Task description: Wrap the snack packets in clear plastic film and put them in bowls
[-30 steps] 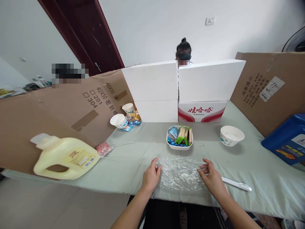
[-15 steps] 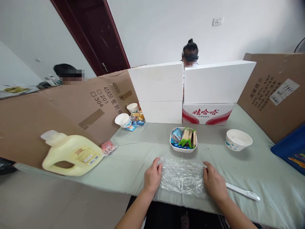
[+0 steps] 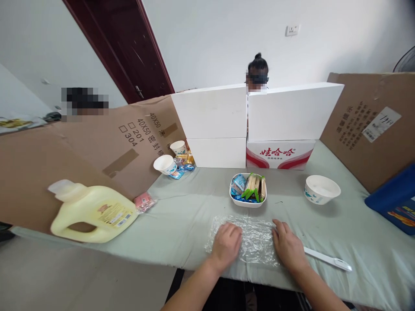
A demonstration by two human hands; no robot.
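A crinkled clear plastic bag point(image 3: 256, 242) lies spread on the cloth-covered table in front of me. My left hand point(image 3: 227, 242) rests on its left part, fingers loosely bent and pressing down on the film. At the bag's right edge, my right hand point(image 3: 287, 244) has thumb and fingers closed on the film. Just beyond the bag is a small white tray point(image 3: 248, 205) holding green-ended stick packs point(image 3: 252, 185) and blue snack packets point(image 3: 239, 184). A white plastic strip-like tool point(image 3: 329, 259) extends from beside my right hand; its near end is hidden.
A white paper bowl point(image 3: 320, 190) is at right, near a blue jug point(image 3: 395, 203). At left lie a pale yellow bottle point(image 3: 97, 214) and a pink packet point(image 3: 144, 201). Paper cups point(image 3: 164, 164) and snacks stand farther back. White boxes point(image 3: 214, 121) and cardboard point(image 3: 353, 129) wall the table.
My left hand has left the bag's left edge and moved right, onto its surface. My right hand stays at the right edge. The view has shifted slightly.
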